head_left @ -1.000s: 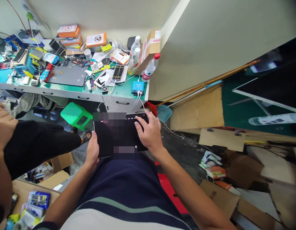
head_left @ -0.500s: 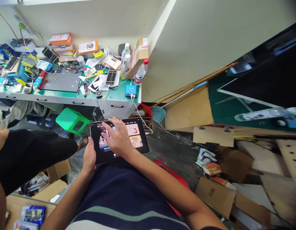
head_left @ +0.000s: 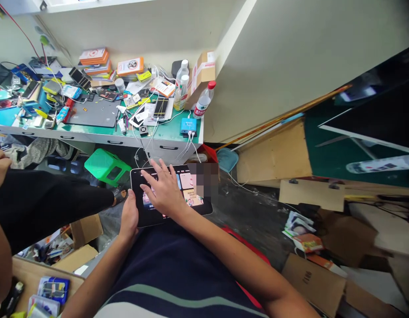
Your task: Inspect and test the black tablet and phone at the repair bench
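A dark tablet point(head_left: 174, 207) with a lit screen of coloured picture tiles rests in front of my body. My left hand point(head_left: 129, 213) grips its left edge, the thumb on the front and the other fingers hidden behind. Over the screen spreads my right hand point(head_left: 165, 187), fingers apart, hiding the middle of the display. Whether a fingertip touches the glass I cannot tell. A blurred patch covers part of the tablet's right side.
A cluttered green-topped workbench point(head_left: 173, 128) stands ahead, bearing bottles, boxes and phones. Beneath it is a green stool point(head_left: 106, 167). Another person's leg point(head_left: 48, 207) reaches in from the left. Opened cardboard boxes point(head_left: 312, 280) lie on the floor at right.
The view has shifted slightly, so the bench and floor items appear farther right. My left hand still holds the tablet, and my right hand remains spread over the screen.
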Demonstrator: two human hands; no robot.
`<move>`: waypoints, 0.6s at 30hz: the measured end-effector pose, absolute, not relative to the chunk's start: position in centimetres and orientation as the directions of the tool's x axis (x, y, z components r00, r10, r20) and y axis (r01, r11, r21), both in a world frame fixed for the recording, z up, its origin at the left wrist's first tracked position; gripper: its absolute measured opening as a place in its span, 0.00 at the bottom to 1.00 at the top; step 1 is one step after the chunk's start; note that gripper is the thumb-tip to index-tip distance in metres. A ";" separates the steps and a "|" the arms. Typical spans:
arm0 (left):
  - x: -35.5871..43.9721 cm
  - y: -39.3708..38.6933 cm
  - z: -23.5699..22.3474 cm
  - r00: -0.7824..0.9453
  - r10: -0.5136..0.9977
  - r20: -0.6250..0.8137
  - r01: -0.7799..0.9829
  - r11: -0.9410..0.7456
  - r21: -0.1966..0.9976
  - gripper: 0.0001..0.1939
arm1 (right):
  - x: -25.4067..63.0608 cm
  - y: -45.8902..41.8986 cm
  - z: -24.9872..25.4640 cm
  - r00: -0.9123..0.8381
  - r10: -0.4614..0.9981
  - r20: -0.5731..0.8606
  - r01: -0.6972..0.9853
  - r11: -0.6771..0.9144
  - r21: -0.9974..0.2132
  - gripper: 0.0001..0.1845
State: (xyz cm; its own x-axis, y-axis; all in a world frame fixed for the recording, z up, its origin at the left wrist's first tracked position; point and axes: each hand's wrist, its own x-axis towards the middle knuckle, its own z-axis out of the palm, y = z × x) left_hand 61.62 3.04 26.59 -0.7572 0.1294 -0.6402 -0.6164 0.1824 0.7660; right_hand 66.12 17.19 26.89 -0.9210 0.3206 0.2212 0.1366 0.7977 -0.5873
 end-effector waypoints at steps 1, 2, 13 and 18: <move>61.6 3.0 26.5 -0.756 0.133 -0.641 -0.618 0.181 0.765 0.26 | 66.5 17.4 26.7 -0.920 0.322 0.224 0.132 0.792 -0.596 0.25; 61.6 2.9 26.4 -0.753 0.140 -0.643 -0.621 0.174 0.764 0.27 | 67.2 17.6 26.5 -0.916 0.327 0.231 0.125 0.782 -0.611 0.25; 60.8 2.9 25.4 -0.730 0.121 -0.673 -0.667 0.093 0.740 0.26 | 81.8 21.5 21.0 -0.650 0.736 0.191 0.393 0.540 -0.744 0.20; 60.3 3.2 25.9 -0.746 0.071 -0.662 -0.658 0.071 0.750 0.26 | 82.5 20.5 21.3 -0.738 0.638 0.219 0.307 0.607 -0.733 0.17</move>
